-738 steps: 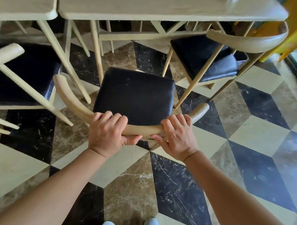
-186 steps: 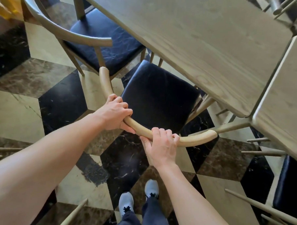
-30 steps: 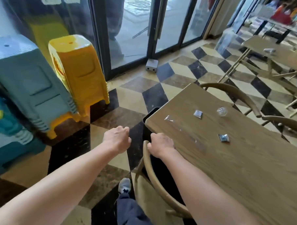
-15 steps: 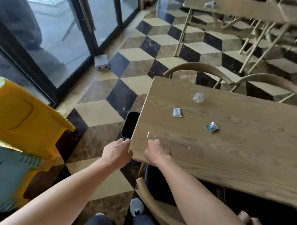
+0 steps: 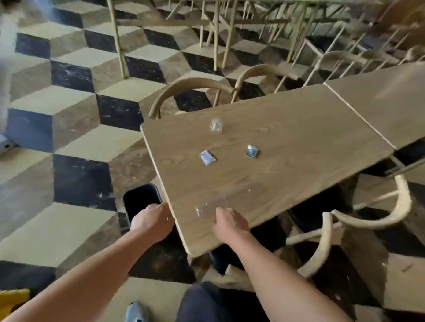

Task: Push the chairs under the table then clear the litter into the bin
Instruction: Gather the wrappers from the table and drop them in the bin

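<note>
A person stands at the corner of a wooden table [image 5: 293, 130], arms reaching forward. The chairs look tucked in, so the litter step seems to be starting. The right hand [image 5: 229, 226] rests on the table's near corner, fingers curled loosely beside a clear plastic scrap [image 5: 200, 210], not yet pinching it. The left hand [image 5: 153, 220] hangs just off the table edge above a black bin [image 5: 138, 200] on the floor, fingers curled; whether it holds anything cannot be told. Four pieces of litter lie on the table: the clear scrap, two small silvery wrappers [image 5: 208, 157] [image 5: 252, 151] near the middle, and one crumpled clear wad [image 5: 216, 125] farther off. Four curved chair backs show around this table. Next, the right hand likely needs to sweep or pinch the scrap toward the bin
</note>
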